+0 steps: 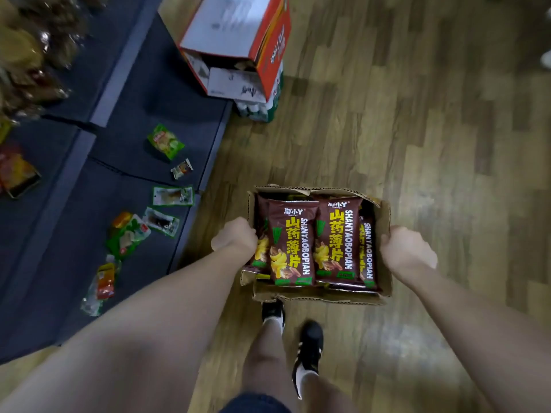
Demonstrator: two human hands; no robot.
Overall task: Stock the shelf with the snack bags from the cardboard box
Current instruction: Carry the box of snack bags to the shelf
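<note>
Snack bags, brown with yellow lettering, lie packed side by side in the open cardboard box, which is carried above the wooden floor in front of the person. The left hand grips the box's left wall, fingers curled over the edge so that they reach down beside the nearest bag. The right hand clamps the right wall the same way, knuckles up and fingers hidden inside the rim. Both arms stretch forward, with the box between them. To the left runs the dark shelf, where several small packets lie scattered. A red and white carton stands further along, at the shelf's edge.
</note>
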